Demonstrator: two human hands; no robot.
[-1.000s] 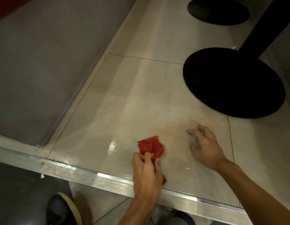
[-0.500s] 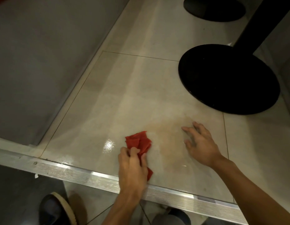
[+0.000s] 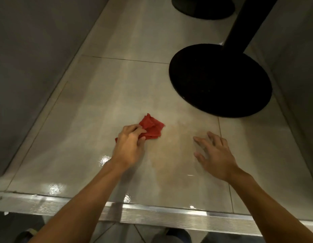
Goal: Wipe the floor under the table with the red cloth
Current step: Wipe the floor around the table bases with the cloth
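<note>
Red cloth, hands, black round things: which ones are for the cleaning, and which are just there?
For the cleaning: red cloth, left hand holding it, right hand spread open, tiled floor.
Just there: near black table base, far black base, metal floor strip.

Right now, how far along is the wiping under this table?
Done: the near tile by the metal strip shines wet. In hand: the left hand presses the red cloth mid-tile; the right hand rests open on the floor. Left: a brownish smear between the hands, and the floor around the black table base.
</note>
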